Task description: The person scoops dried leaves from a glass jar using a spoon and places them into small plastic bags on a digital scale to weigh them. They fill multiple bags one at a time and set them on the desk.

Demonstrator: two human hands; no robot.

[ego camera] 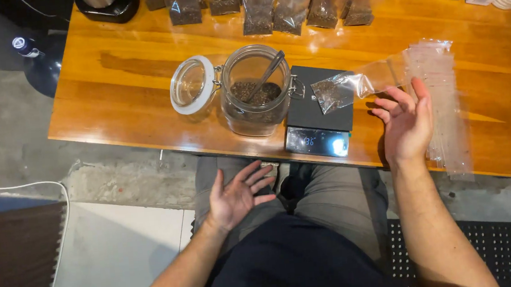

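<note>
Clear plastic is noted at centre right of the frame: a small bag [337,89] holding dark granules lies on a black digital scale [317,113], just left of the right hand [408,124], whose fingers are spread and grip nothing. The left hand [237,196] is held palm up at lower centre, below the wooden table [111,88] edge, fingers likewise spread and empty. A glass jar [254,92] with a spoon [267,74] inside stands open beside the scale.

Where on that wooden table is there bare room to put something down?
Bare wood lies left of the open glass jar and its lid, toward the table's left edge. Another free strip runs between the bagged row at the back and the scale. It is crowded from the scale to the stack of empty bags, where the right hand hovers.
</note>
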